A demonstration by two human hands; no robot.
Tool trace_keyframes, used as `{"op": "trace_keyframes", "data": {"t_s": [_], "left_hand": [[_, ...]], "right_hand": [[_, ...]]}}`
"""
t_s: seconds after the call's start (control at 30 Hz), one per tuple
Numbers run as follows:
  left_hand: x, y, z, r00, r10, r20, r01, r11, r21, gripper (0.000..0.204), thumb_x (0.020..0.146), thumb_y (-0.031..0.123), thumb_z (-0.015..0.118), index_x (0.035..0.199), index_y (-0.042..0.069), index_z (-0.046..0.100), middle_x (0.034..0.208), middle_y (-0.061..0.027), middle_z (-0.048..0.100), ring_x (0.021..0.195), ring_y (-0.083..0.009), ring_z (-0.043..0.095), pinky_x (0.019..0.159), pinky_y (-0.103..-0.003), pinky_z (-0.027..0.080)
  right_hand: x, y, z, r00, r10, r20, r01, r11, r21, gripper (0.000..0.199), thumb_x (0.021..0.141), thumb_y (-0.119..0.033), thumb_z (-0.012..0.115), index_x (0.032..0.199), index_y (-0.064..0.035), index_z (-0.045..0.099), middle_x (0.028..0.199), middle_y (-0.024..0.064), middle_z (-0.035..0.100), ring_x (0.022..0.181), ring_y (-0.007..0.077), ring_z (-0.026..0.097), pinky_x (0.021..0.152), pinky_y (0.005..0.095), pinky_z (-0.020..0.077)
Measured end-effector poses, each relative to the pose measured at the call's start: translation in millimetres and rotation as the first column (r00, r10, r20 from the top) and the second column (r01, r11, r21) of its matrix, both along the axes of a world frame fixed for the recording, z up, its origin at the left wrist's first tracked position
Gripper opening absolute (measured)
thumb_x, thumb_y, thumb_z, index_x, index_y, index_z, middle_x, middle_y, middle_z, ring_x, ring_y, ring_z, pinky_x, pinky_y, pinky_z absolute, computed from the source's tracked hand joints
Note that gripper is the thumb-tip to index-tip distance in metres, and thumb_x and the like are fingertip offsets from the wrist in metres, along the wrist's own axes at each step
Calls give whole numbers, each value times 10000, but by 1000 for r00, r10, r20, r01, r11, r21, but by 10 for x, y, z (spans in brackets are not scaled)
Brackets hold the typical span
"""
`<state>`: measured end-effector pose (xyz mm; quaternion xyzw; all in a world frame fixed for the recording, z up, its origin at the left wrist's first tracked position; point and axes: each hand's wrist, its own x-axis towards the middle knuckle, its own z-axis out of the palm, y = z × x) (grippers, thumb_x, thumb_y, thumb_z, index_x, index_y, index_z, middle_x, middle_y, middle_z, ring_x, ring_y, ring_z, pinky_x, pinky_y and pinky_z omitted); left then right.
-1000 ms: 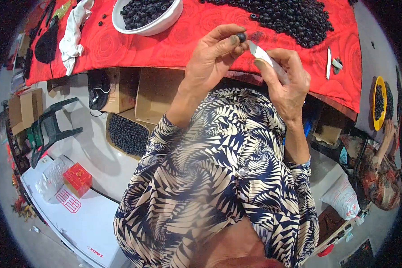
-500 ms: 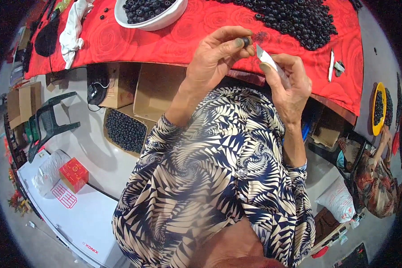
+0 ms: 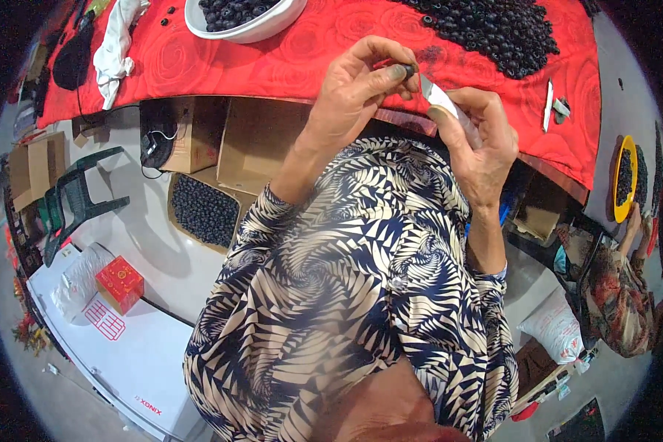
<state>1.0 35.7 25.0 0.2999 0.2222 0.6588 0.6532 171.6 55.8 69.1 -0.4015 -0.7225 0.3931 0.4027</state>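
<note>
A person looks down over their own chest, which is covered by a smooth blouse (image 3: 346, 295) printed with navy and cream swirls. Both forearms rise from it toward a table edge.

The left hand (image 3: 361, 85) pinches a small dark round bead (image 3: 401, 71) between thumb and fingertips, gripping it firmly. The right hand (image 3: 479, 140) is closed around a slim tool with a flat, pale blade (image 3: 436, 94), its tip just beside the bead. Whether blade and bead touch cannot be told.

The blade tip sits close to the left fingertips, so a slip looks likely to nick them. The bead is tiny and seems smooth, so a loose pinch could let it drop to the floor.

Below the table on the left, an open cardboard box (image 3: 254, 140) stands on the pale floor, with a shallow tray of dark beads (image 3: 204, 212) beside it. A small red box (image 3: 120, 283) lies on a white surface at lower left.

Beyond the hands stretches a red cloth (image 3: 287, 62) with a faint rose pattern. On it sit a white bowl (image 3: 267, 28) full of dark beads and, to the right, a loose heap of dark beads (image 3: 493, 33), glossy and ring-shaped. A crumpled white rag (image 3: 116, 46) lies at the far left.

At the far right another person (image 3: 617, 295) in patterned clothes works near a yellow dish (image 3: 617, 180).
</note>
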Motion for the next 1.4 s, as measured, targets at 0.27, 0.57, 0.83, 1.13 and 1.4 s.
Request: {"op": "trace_keyframes", "data": {"t_s": [0.27, 0.57, 0.83, 1.13, 1.4], "left_hand": [[61, -26, 28, 989, 74, -128, -84, 994, -72, 152, 853, 18, 523, 1000, -5, 552, 1020, -101, 557, 891, -155, 563, 755, -272, 509], [74, -13, 0, 993, 100, -60, -100, 995, 0, 154, 857, 13, 540, 1009, -7, 540, 924, -92, 601, 800, -161, 610, 732, -260, 524], [33, 2, -125, 990, 2, 140, 5, 999, -51, 206, 829, 10, 565, 1034, 11, 546, 1012, -115, 576, 891, -165, 576, 788, -291, 497], [52, -32, -119, 995, 7, 101, 5, 993, -117, 224, 797, 34, 601, 1016, 12, 559, 1030, -122, 558, 919, -180, 540, 807, -294, 462], [39, -26, -168, 991, -18, 136, 31, 995, -99, 224, 796, 40, 608, 1013, 27, 556, 1017, -108, 560, 952, -197, 539, 845, -324, 451]], "right_hand": [[25, -24, -6, 1000, 19, 16, -19, 1000, 8, 190, 753, -45, 665, 882, 13, 538, 747, 97, 634, 653, 133, 623, 561, 259, 496], [26, -31, -21, 999, 29, 32, -29, 1000, 0, 185, 751, -47, 670, 874, 6, 542, 737, 86, 634, 639, 130, 618, 554, 259, 494], [6, -32, -32, 997, 5, 81, -13, 995, 102, 214, 718, -72, 702, 860, -7, 556, 717, 98, 625, 604, 176, 627, 536, 283, 492], [-9, -9, -45, 998, 6, 68, -13, 994, 106, 221, 713, -88, 712, 855, -15, 560, 716, 107, 621, 599, 205, 631, 526, 299, 490], [-14, -14, -34, 996, 12, 85, -22, 992, 124, 237, 709, -101, 723, 854, -14, 557, 714, 111, 620, 599, 211, 633, 522, 301, 491]]}}
